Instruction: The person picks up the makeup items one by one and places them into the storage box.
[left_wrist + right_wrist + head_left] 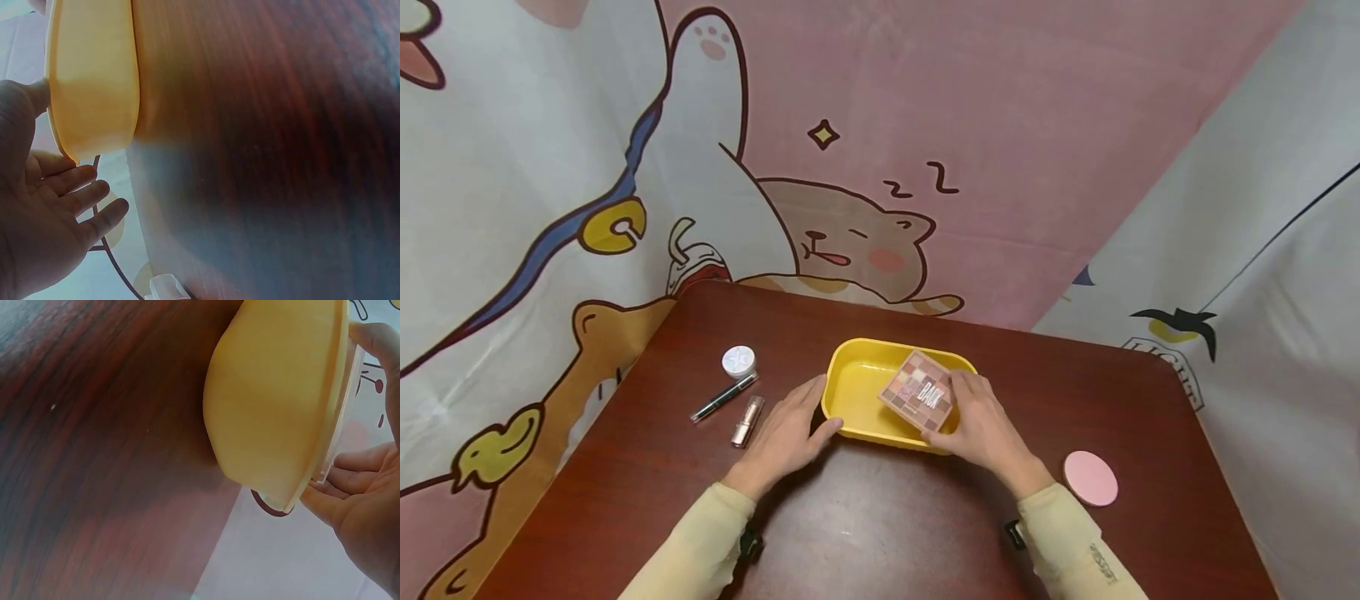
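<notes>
Gripping a square brown-checkered palette (917, 393) over the three-o'clock end of the yellow rounded plastic tray (859, 397), the right hand (987, 423) is not yet releasing it, the straight-fingered left hand (788, 432) is touching nine o'clock, and a round pink disc (1091, 478) is lying outside at four.

Reddish-brown table (865, 533) against pink-and-white cartoon-print fabric (1037, 125)

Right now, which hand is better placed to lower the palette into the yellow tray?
Likely the right hand: it has the palette in its grip, over the right part of the yellow tray. The left hand touches the opposite end, away from the palette.
</notes>
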`<state>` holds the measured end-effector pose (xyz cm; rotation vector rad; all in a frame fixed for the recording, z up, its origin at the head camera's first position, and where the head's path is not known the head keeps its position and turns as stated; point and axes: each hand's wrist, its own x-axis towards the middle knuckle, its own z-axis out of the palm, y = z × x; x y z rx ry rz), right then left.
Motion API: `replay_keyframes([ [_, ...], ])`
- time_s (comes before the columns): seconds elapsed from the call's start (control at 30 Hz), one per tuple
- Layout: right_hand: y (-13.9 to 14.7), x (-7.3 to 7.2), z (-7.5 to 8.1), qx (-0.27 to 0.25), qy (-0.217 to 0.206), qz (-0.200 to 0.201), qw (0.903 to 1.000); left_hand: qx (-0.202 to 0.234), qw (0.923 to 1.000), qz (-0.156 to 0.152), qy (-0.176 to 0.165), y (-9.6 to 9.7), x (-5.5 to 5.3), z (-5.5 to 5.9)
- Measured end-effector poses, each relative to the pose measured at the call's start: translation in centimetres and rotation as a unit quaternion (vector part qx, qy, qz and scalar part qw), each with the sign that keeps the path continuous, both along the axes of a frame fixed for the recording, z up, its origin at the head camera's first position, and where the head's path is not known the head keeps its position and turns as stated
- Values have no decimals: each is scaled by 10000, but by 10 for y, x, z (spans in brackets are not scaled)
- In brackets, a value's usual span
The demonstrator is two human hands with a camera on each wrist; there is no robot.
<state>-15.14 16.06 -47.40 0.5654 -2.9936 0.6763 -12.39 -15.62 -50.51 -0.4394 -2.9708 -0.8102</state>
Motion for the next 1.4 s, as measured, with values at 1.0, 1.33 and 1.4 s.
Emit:
replay_keyframes([
  [1.0,-46,-42,-18,147,-861,814,9928,-56,9999,112,-33,1,1,-2],
  [1.33,-60,-48,-24,117,-927,1169,9887,12,9998,29,216,1,1,-3],
  [1.4,-62,-50,-26,117,-862,1247,9884,5,9995,-6,303,0,0,-4],
])
